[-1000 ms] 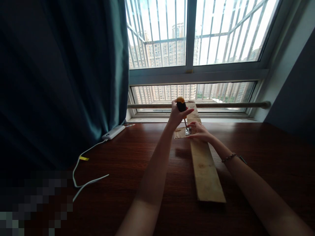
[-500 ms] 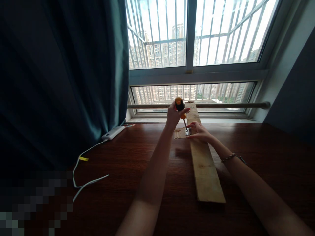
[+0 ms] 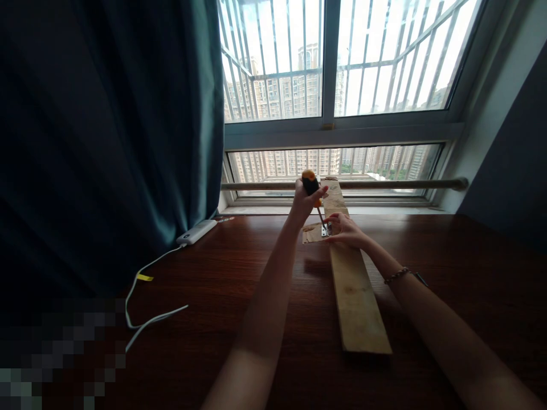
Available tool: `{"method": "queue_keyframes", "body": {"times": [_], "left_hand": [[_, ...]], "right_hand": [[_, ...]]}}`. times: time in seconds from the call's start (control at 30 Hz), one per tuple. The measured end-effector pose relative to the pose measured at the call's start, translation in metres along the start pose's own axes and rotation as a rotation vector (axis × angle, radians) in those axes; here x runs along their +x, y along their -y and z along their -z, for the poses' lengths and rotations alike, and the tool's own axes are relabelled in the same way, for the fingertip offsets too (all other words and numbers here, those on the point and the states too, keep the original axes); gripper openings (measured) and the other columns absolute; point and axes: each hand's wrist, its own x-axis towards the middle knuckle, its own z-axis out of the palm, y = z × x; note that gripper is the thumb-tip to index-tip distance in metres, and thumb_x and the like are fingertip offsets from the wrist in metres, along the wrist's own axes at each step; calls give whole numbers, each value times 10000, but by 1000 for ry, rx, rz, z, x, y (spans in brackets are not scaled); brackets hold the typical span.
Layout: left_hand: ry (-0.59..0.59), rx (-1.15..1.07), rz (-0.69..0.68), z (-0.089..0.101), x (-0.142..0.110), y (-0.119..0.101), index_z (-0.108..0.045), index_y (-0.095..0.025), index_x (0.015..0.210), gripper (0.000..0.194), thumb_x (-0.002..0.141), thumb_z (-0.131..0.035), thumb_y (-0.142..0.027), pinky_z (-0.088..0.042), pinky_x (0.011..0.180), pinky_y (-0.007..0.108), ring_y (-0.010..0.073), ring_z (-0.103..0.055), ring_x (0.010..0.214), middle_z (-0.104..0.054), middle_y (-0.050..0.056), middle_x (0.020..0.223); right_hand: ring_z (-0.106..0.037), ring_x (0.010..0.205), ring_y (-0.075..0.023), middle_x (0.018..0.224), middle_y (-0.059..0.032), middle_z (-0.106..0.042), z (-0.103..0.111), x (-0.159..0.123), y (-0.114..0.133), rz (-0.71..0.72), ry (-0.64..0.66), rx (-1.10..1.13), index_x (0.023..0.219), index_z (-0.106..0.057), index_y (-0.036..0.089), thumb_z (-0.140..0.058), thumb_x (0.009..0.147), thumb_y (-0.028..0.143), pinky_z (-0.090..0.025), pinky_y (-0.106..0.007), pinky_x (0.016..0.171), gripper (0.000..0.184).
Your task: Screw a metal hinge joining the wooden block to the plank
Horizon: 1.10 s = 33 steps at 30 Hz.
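Note:
My left hand is wrapped round the yellow-and-black handle of a screwdriver. The slightly tilted shaft runs down to a small silver hinge, where its tip meets the metal. Thumb and fingers of my right hand close about the hinge's right side; what lies between them is partly hidden. Under the hinge, a short piece of wood sticks out left of a long wooden board. The far part of that board passes behind my hands towards the window.
A white power strip with a white cable lies on the brown tabletop, at the left. A dark teal curtain hangs beside it. A metal rail crosses in front of the window.
My left hand and the screwdriver handle have shifted very slightly, the handle leaning a little further left. My right hand, the hinge and the board stay in place.

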Motion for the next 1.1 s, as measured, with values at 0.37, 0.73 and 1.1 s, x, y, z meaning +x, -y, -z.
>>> {"method": "queue_keyframes", "body": {"times": [0.37, 0.73, 1.1], "left_hand": [[-17, 217, -49, 6, 2, 1, -509, -165, 763, 432, 463, -807, -251, -414, 594, 229, 103, -535, 655, -532, -27, 682], [90, 1, -17, 4, 2, 1, -521, -185, 995, 469, 584, -736, -250, -447, 731, 306, 156, -587, 763, -625, 33, 839], [74, -16, 26, -3, -2, 1, -436, -193, 833, 261, 665, -635, -202, -415, 634, 231, 75, -517, 626, -519, -33, 715]], "right_hand": [[-507, 1082, -298, 1139, -30, -617, 1, 0, 1, -19, 7, -3, 1041, -445, 250, -757, 514, 456, -345, -442, 922, 646], [-516, 1071, -300, 1119, -40, -629, 0, 1, -1, -20, 3, -3, 1047, -437, 249, -758, 516, 459, -351, -447, 915, 655], [-506, 1077, -301, 1138, -48, -609, -1, 1, -3, -3, 8, -32, 1051, -460, 246, -757, 521, 472, -360, -445, 912, 648]]}}
